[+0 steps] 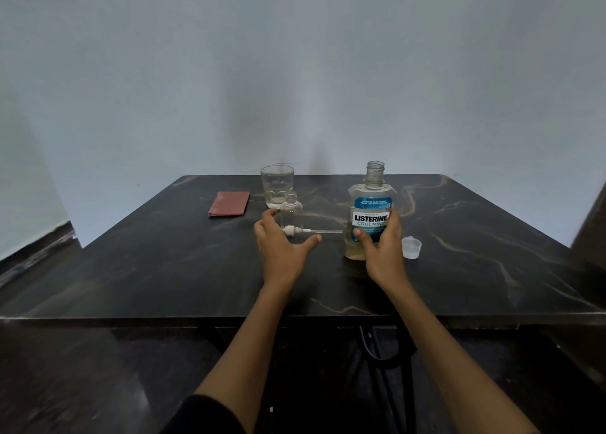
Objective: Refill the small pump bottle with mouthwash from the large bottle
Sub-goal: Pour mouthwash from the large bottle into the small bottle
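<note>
Our right hand (382, 250) grips the uncapped Listerine bottle (370, 217) while our left hand (282, 246), fingers spread, nears the small bottle (291, 208) at eleven o'clock, whose narrow neck risks spills

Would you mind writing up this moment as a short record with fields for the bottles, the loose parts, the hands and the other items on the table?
large bottle: upright, uncapped, little liquid left at the bottom
small pump bottle: upright, open, looks empty
pump head: lying on the table, tube pointing toward the large bottle
cap: on the table, right of the large bottle
right hand: gripping the large bottle
left hand: open, beside the small pump bottle
glass: behind the small pump bottle
red cloth: folded, left of the glass
</note>
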